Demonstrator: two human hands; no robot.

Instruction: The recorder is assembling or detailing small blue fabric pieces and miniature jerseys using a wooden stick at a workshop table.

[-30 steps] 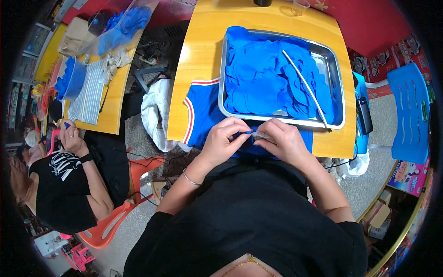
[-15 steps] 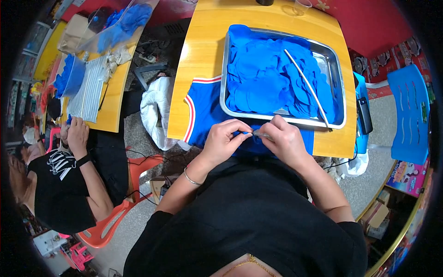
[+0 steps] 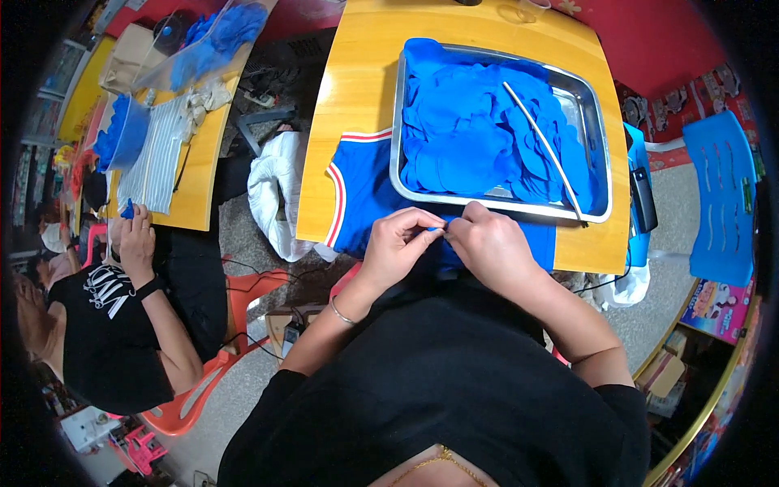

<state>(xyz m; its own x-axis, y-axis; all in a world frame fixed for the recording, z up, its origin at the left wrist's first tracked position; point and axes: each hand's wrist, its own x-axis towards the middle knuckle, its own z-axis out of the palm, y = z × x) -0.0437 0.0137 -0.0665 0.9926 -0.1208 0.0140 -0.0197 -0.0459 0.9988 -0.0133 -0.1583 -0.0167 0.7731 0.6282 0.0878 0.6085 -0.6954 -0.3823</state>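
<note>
At the table's near edge, my left hand [image 3: 399, 245] is closed in a pinch, with a bit of blue fabric [image 3: 436, 230] showing at its fingertips. My right hand [image 3: 492, 245] meets it there, thumb and fingers pressed together; the back of the hand hides what they grip. Beneath both hands lies a blue garment [image 3: 357, 183] with red and white striped edging. Just beyond them stands a metal tray [image 3: 503, 200] heaped with flat, rounded blue fabric pieces [image 3: 462, 130]. A thin pale stick [image 3: 542, 146] rests slantwise over the heap and the tray's near rim.
To the left, a co-worker's hand [image 3: 135, 239] holds something small and blue at another table [image 3: 191, 207]. That table bears a blue tub [image 3: 132, 134] and a striped cloth [image 3: 154, 174]. A blue chair [image 3: 718, 195] stands right. A clear cup [image 3: 533, 10] sits at the table's far side.
My right hand has turned so its back faces up and shifted slightly left, covering the small greyish thing seen in its fingers earlier. The left hand keeps its pinch.
</note>
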